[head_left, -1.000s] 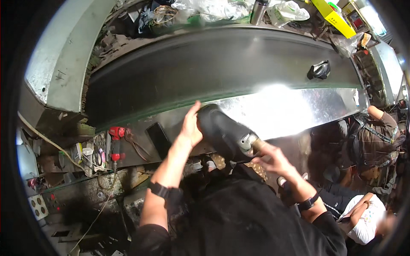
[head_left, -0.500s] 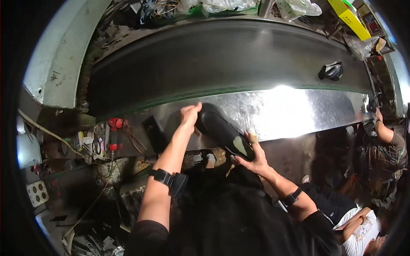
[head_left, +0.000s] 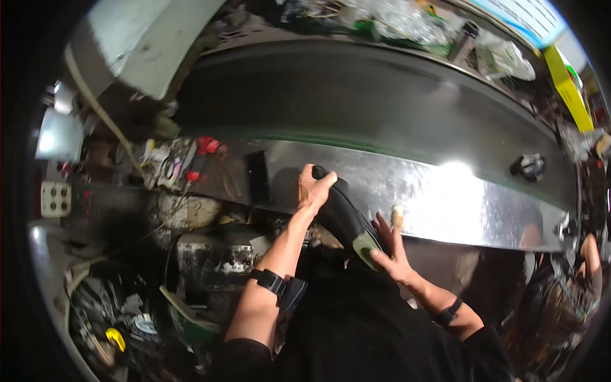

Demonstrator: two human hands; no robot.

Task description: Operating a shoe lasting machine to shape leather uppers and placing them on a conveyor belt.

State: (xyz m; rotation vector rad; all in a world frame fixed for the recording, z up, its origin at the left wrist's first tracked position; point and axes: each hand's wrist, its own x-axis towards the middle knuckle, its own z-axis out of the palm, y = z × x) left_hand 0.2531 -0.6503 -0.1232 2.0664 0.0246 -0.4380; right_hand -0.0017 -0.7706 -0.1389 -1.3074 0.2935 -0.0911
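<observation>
A black shoe (head_left: 342, 213), with a pale green part (head_left: 365, 248) like a shoe last showing at its heel end, slants over the metal ledge's near edge. My left hand (head_left: 315, 193) is closed around its upper, toe end. At the lower end, my right hand (head_left: 396, 260) has its fingers spread, its thumb against the green part. A tan cover sits on one right fingertip. Left of the shoe, a flat black rectangular object (head_left: 258, 177) lies on the metal ledge (head_left: 296, 156). The shoe's underside is hidden.
Beyond the ledge runs a wide dark belt (head_left: 356, 95), carrying a black object (head_left: 529, 167) at right. A red tool (head_left: 207, 145) and clutter lie left. Plastic bags, a dark bottle (head_left: 464, 41) and a yellow box (head_left: 568, 89) line the far side. Another person (head_left: 554, 299) is at right.
The view has swung, shifting the scene. My left hand now wraps over the toe end; the shoe is turned steeper, showing more green. My right fingers have spread from the heel.
</observation>
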